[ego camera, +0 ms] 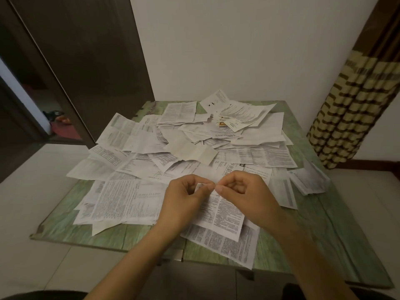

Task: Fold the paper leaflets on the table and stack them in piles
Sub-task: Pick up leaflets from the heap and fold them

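A printed paper leaflet (225, 215) hangs from both hands above the near part of the green table (337, 241). My left hand (184, 200) pinches its top edge between thumb and fingers. My right hand (246, 195) pinches the same edge just beside it, fingertips nearly meeting. Many loose unfolded leaflets (194, 146) cover most of the table in a messy heap. A small pile of folded leaflets (309, 180) sits at the right side of the table.
A large flat leaflet (127, 200) lies left of my hands and another (227, 243) lies under the held one. A dark door (86, 61) stands at the back left, a patterned curtain (350, 109) at the right, a white wall behind.
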